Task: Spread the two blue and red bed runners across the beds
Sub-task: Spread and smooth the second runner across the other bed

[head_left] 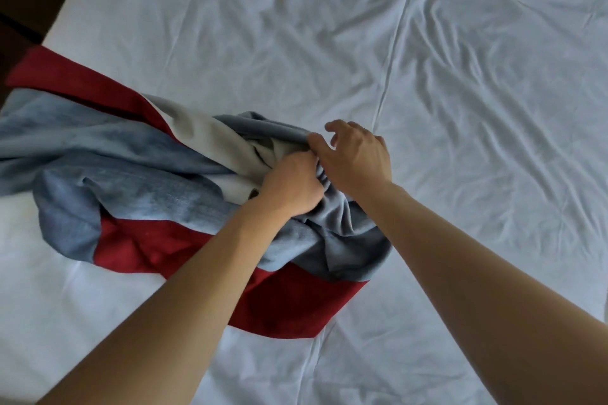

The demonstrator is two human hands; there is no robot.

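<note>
Hands meet at the middle of the bunched blue and red bed runner (138, 194): your left hand (291, 186) is clenched around a gathered fold of it, and your right hand (353, 158) pinches the blue edge just beside it, its outer fingers lifted off the cloth. The runner lies crumpled on the white bed sheet (460, 76), trailing from your hands toward the left edge of the bed, with its pale lining (204, 131) turned up between the red and blue bands.

Head camera looks steeply down, close over the bed (460, 76).
</note>
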